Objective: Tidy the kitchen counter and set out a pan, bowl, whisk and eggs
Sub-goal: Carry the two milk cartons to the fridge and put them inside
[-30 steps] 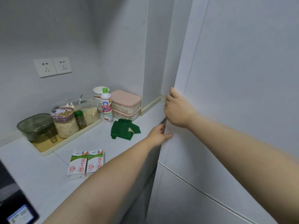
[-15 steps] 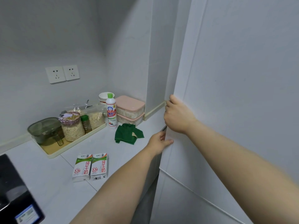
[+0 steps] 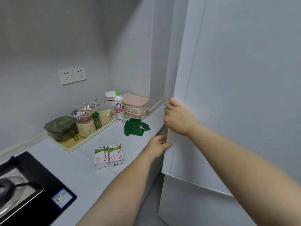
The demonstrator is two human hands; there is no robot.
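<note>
A tall white fridge door [image 3: 236, 95] fills the right side. My right hand [image 3: 178, 117] grips the door's left edge, fingers curled round it. Just below, my left hand [image 3: 158, 146] holds the same edge with its thumb on the door's front. The upper door stands slightly out from the lower door [image 3: 195, 206]. On the white counter [image 3: 78, 170] lie two milk cartons [image 3: 109, 155], a green cloth [image 3: 135, 127] and a white bottle with a green cap [image 3: 119, 107]. No pan, bowl, whisk or eggs are in my hands.
A cream tray [image 3: 71, 146] holds a green-tinted container [image 3: 60, 129], an oat jar [image 3: 84, 123] and a spice bottle. Two pink-lidded boxes [image 3: 135, 105] are stacked in the corner. A black hob with a pot lid [image 3: 24, 188] sits at lower left. Wall sockets [image 3: 72, 75] are above.
The view has shifted left and down, bringing the hob into sight. Both hands stay on the fridge door's edge, and the upper door now stands a little proud of the lower one.
</note>
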